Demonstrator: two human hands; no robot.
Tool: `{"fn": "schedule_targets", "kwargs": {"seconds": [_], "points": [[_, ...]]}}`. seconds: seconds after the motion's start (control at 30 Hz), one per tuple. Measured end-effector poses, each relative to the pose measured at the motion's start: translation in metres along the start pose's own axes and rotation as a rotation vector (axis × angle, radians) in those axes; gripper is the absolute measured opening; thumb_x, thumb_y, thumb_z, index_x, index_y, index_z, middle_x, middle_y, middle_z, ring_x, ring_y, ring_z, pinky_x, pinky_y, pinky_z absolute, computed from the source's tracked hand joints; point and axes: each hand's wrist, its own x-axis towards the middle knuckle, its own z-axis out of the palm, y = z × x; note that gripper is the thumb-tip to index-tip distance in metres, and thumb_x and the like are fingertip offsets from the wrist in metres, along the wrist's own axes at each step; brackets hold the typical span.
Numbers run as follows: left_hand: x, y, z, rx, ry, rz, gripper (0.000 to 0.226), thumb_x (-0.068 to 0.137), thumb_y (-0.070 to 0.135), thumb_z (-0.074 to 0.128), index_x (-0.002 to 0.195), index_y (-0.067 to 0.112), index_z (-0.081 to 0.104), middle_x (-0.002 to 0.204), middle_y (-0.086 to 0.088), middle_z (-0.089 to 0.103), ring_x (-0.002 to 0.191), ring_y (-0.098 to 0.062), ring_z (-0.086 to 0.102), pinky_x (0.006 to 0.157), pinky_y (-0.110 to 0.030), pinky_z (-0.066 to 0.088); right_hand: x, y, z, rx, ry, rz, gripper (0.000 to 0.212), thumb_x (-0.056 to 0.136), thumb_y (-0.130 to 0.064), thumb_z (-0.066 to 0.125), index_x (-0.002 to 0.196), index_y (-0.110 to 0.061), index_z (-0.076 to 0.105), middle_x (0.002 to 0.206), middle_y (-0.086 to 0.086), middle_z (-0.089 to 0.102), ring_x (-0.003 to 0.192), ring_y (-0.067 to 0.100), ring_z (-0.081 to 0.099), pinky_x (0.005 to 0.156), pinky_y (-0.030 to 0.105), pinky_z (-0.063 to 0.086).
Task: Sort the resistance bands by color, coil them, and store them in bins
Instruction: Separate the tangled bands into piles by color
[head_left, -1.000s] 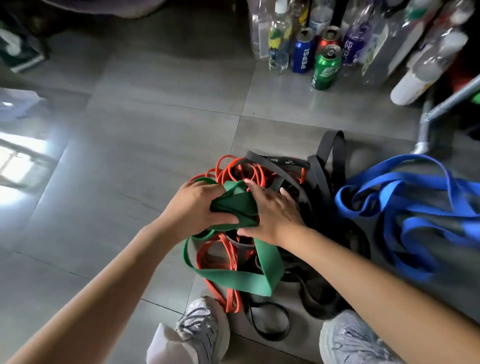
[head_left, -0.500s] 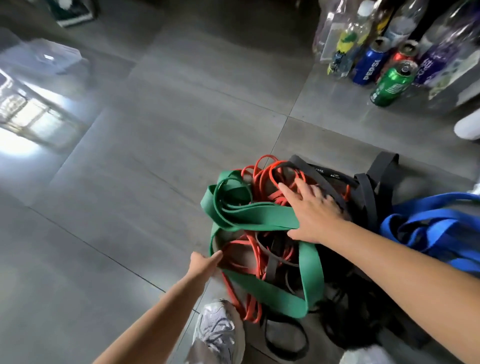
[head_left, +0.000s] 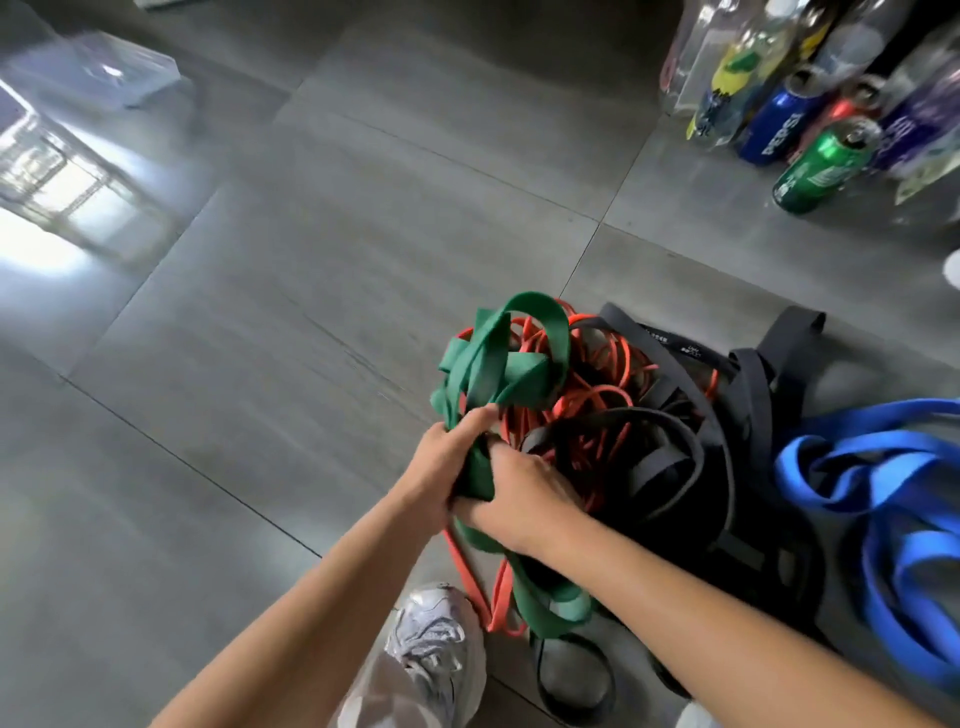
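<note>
Green rubber fills the middle of the scene: a wide green rubber resistance band (head_left: 511, 358) is clutched in both bare hands of a person standing over a grey tiled floor (head_left: 311, 312). The left hand (head_left: 441, 462) wraps its fingers round a bunched stretch of the band, and the right hand (head_left: 519, 501) grips the same bunch from the other side, the two hands touching. Loose loops of the band stand above the hands, and another loop hangs below them beside a grey laced sneaker (head_left: 436, 639).

The green band lies across a tangled heap of thin orange bands (head_left: 587, 400) and flat black bands (head_left: 675, 457). Just right of that heap sits a separate pile of wide blue bands (head_left: 883, 493). A green drinks can (head_left: 821, 166), a blue Pepsi can (head_left: 779, 124) and several plastic bottles (head_left: 727, 88) stand together at the upper right. Well apart from the bands, at the far upper left, sits a clear plastic bin (head_left: 119, 73), blurred.
</note>
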Motion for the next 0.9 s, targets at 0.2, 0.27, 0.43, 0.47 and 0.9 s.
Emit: {"fn": "schedule_targets", "kwargs": {"seconds": [0.2, 0.27, 0.43, 0.47, 0.9], "points": [[-0.007, 0.057, -0.03, -0.09, 0.212, 0.281, 0.006, 0.086, 0.006, 0.061, 0.08, 0.008, 0.06, 0.049, 0.0, 0.057, 0.049, -0.019, 0.049, 0.05, -0.025, 0.042, 0.008, 0.01, -0.04, 0.27, 0.241, -0.185, 0.054, 0.077, -0.066, 0.046, 0.082, -0.016, 0.066, 0.081, -0.002, 0.064, 0.08, 0.018, 0.062, 0.072, 0.031, 0.047], [-0.014, 0.086, -0.04, -0.066, 0.25, 0.413, 0.019, 0.077, 0.01, 0.068, 0.094, 0.004, 0.06, 0.054, 0.001, 0.06, 0.048, -0.015, 0.052, 0.048, -0.022, 0.046, 0.015, 0.036, -0.058, 0.151, 0.423, -0.127, 0.041, 0.086, -0.053, 0.05, 0.089, -0.016, 0.067, 0.091, -0.001, 0.061, 0.089, 0.021, 0.06, 0.077, 0.032, 0.046], [-0.019, 0.144, -0.068, 0.213, 0.392, 0.717, 0.04, 0.058, 0.025, 0.071, 0.097, 0.024, 0.06, 0.093, 0.0, 0.067, 0.081, -0.016, 0.065, 0.073, -0.03, 0.054, 0.018, 0.11, -0.073, -0.397, 0.139, 0.145, 0.063, 0.079, -0.066, 0.049, 0.135, -0.038, 0.04, 0.156, -0.003, 0.018, 0.143, 0.024, 0.012, 0.114, 0.047, 0.014], [-0.014, 0.151, -0.072, 0.263, 0.414, 0.754, 0.038, 0.058, 0.027, 0.071, 0.094, 0.028, 0.059, 0.093, 0.004, 0.067, 0.083, -0.015, 0.065, 0.076, -0.031, 0.053, 0.016, 0.118, -0.07, -0.434, 0.095, 0.166, 0.071, 0.078, -0.069, 0.049, 0.14, -0.038, 0.033, 0.158, -0.002, 0.012, 0.144, 0.024, 0.006, 0.115, 0.047, 0.008], [0.094, 0.065, -0.076, 1.211, 0.474, 0.302, 0.095, 0.069, 0.035, 0.08, 0.143, 0.01, 0.026, 0.143, -0.02, 0.034, 0.129, -0.04, 0.034, 0.107, -0.045, 0.032, 0.002, 0.139, -0.063, -0.499, 0.049, 0.146, 0.079, 0.083, -0.054, 0.058, 0.146, -0.039, 0.014, 0.153, 0.004, 0.017, 0.139, 0.029, 0.019, 0.11, 0.044, 0.024]]}}
